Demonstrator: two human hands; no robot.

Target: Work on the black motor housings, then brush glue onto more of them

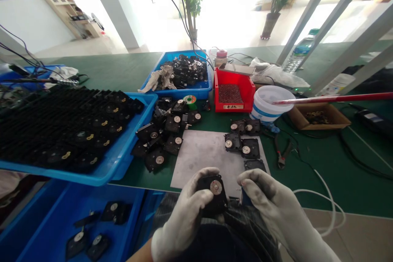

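Note:
My left hand [192,204], in a white glove, is closed around a black part [211,201] with a round silver disc facing up. To its right, my right hand [270,204], also gloved, has its fingers bent together around a dark blue object [246,199] that is mostly hidden. A white sheet [202,151] lies on the green table beyond my hands. Several similar black parts [250,148] sit on the sheet's right side, and another loose group [156,159] lies to its left.
A blue tray [123,147] full of black parts stands at left, a lower blue bin [39,221] below it. Behind are a blue tray [210,84], red bin [235,106] and white bucket [273,98]. Pliers [281,157] and a cardboard box [334,123] lie right.

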